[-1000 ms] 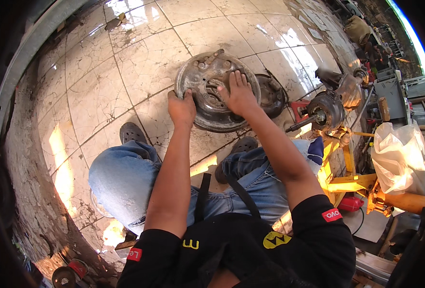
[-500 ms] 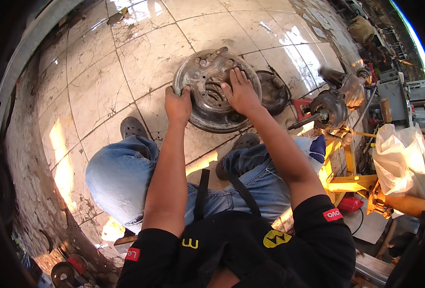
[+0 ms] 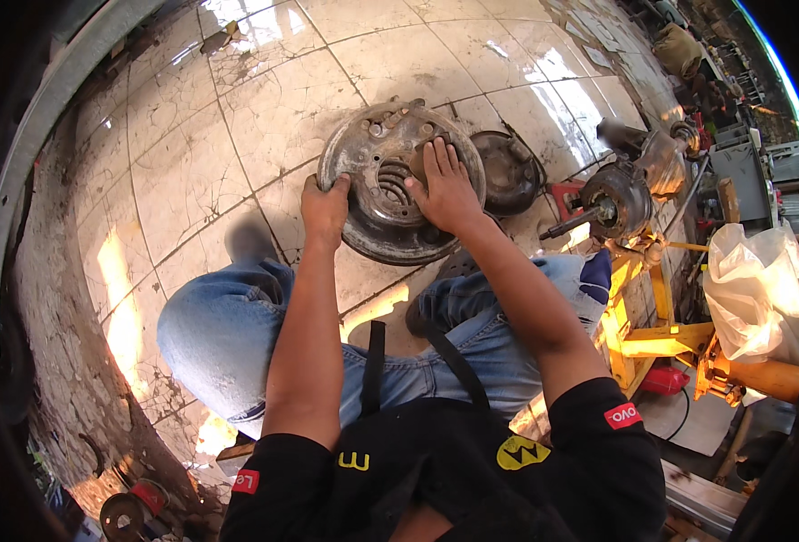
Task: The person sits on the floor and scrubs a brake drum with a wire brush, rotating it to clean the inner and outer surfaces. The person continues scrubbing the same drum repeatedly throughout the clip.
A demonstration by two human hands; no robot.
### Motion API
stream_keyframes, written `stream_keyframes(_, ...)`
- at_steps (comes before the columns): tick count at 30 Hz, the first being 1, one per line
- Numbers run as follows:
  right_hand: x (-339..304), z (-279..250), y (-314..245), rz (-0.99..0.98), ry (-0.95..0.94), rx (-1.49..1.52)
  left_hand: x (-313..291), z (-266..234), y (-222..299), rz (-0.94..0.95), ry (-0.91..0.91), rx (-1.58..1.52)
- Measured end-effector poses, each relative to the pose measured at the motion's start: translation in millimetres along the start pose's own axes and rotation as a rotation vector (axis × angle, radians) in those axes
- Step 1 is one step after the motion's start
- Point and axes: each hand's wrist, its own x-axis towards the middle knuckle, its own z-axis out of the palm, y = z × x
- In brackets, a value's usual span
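A round, worn metal brake backing plate (image 3: 360,164) lies on the floor in front of me, with curved coils showing in its centre hole. My left hand (image 3: 325,210) grips the plate's left rim, thumb on top and fingers over the outer edge. On the right part of its face my right hand (image 3: 446,194) rests flat, fingers stretched forward and thumb near the hole. A small brownish flat patch shows beside those fingertips; I cannot tell whether it is a loose piece. Just right of the plate sits a second dark round metal part (image 3: 513,173).
Cracked pale tiles (image 3: 264,99) surround the plate. To the right stand a greasy axle assembly (image 3: 618,200) with a protruding shaft, a yellow metal stand (image 3: 661,343) and a whitish plastic bag (image 3: 753,294). My bent knees (image 3: 223,334) flank my arms.
The backing plate has shifted slightly left and nearer to me. Both hands have moved with it, the right one still flat on its face. My left foot is blurred by motion.
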Motion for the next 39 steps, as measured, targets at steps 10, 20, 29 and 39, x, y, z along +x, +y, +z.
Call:
stream_keyframes(10,-4,4,-6,0.023,0.059,-0.034,15,3,-8,-0.021,-0.066,-0.104)
stream_keyframes(20,-3,5,-9,0.036,0.046,-0.036,13,2,-8,0.017,0.014,0.018)
stream_keyframes(29,2,0,-10,0.094,-0.037,-0.070,18,11,-11,0.052,0.068,-0.041)
stream_keyframes(39,2,-2,-15,0.074,-0.031,-0.047,12,2,-4,0.009,0.035,0.045)
